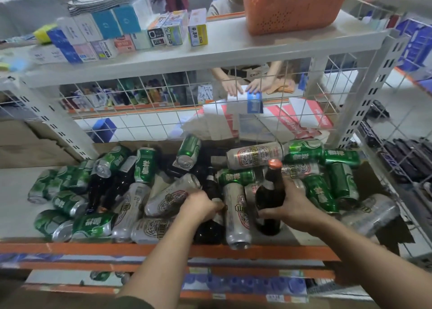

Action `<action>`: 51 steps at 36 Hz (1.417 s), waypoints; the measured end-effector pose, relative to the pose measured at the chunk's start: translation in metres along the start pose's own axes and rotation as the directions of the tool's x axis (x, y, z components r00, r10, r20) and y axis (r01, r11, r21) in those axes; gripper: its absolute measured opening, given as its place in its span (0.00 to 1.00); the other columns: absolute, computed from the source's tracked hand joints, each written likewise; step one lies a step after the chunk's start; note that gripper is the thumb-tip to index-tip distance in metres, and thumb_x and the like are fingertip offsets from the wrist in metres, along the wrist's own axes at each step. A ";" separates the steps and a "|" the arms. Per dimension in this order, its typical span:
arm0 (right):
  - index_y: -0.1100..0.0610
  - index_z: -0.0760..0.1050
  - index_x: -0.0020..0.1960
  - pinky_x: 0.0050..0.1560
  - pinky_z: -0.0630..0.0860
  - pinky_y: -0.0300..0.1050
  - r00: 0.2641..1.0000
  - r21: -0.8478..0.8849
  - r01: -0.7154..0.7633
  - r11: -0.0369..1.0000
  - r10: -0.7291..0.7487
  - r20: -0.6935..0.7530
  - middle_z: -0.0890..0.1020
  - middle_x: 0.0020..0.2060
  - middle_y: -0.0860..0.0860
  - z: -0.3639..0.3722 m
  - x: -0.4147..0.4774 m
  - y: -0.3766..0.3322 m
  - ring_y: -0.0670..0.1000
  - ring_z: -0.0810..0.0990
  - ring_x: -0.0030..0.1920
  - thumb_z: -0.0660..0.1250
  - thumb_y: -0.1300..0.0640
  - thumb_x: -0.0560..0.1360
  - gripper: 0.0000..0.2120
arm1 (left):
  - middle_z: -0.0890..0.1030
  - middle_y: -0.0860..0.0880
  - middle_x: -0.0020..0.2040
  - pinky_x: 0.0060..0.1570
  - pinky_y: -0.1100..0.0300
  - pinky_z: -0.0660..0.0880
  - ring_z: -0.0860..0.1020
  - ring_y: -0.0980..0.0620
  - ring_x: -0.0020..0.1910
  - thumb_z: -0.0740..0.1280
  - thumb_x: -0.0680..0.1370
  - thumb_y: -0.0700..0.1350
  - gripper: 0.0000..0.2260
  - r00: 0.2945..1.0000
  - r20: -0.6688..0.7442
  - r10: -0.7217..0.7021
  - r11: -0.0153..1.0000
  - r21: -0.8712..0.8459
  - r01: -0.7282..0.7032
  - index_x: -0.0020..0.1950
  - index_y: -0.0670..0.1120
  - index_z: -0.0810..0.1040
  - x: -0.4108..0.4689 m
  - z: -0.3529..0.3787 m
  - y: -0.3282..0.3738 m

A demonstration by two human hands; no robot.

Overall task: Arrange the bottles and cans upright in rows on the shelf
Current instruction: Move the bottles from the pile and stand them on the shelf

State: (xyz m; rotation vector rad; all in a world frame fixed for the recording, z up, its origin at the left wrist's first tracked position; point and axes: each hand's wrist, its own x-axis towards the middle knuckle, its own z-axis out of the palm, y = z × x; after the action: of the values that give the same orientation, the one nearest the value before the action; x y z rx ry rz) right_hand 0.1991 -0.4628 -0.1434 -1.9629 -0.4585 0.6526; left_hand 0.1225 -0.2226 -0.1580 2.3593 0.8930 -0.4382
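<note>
step: standing bottles up | right hand (295, 209) wrapped round upright brown bottle (268, 200) at shelf (14, 193) front | left hand (201, 207) curled on lying dark bottle (208, 230) (grip partly hidden) | cans (236, 213) heaped flat | next: likely tip it upright alongside

Cans (145, 165) and bottles (208, 231) heaped across shelf (14, 203), upright bottle (268, 197) front right, basket (292, 12) on upper shelf (233, 49)
</note>
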 end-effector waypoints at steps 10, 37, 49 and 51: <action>0.46 0.64 0.66 0.58 0.79 0.49 0.998 -0.013 0.005 1.000 -0.006 -0.069 0.80 0.54 0.49 0.014 0.004 0.013 0.47 0.81 0.56 0.83 0.59 0.66 0.37 | 0.84 0.45 0.54 0.58 0.51 0.79 0.82 0.44 0.52 0.73 0.72 0.64 0.27 0.997 0.071 -0.033 0.978 -0.202 0.047 0.61 0.45 0.79 0.007 0.009 -0.011; 0.44 0.65 0.66 0.50 0.76 0.38 0.996 0.002 0.025 1.000 -0.024 -0.082 0.80 0.52 0.49 0.028 0.005 0.016 0.47 0.81 0.54 0.82 0.62 0.65 0.39 | 0.84 0.48 0.52 0.45 0.58 0.81 0.83 0.51 0.50 0.81 0.67 0.42 0.25 0.987 -0.065 0.147 0.777 -0.610 -0.156 0.60 0.50 0.76 -0.002 -0.009 -0.038; 0.46 0.68 0.66 0.58 0.76 0.44 0.986 0.086 -0.004 0.996 0.019 -0.166 0.81 0.56 0.46 0.033 0.002 0.025 0.46 0.81 0.58 0.85 0.58 0.63 0.39 | 0.83 0.52 0.57 0.57 0.56 0.79 0.82 0.59 0.54 0.85 0.61 0.50 0.40 0.939 -0.260 0.227 0.701 -0.625 -0.342 0.68 0.51 0.70 0.003 0.016 -0.036; 0.46 0.67 0.67 0.61 0.75 0.45 0.984 0.101 -0.019 0.995 0.037 -0.177 0.81 0.56 0.46 0.037 -0.001 0.029 0.45 0.80 0.58 0.85 0.57 0.63 0.40 | 0.84 0.52 0.56 0.56 0.57 0.79 0.82 0.63 0.53 0.85 0.62 0.48 0.38 0.928 -0.295 0.226 0.689 -0.625 -0.366 0.67 0.49 0.72 0.004 0.018 -0.035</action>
State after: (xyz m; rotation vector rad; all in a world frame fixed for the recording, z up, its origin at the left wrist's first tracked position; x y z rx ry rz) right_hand 0.1768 -0.4510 -0.1830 -1.9163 -0.2832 0.5020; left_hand 0.0998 -0.2103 -0.1882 1.8143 0.5839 0.2406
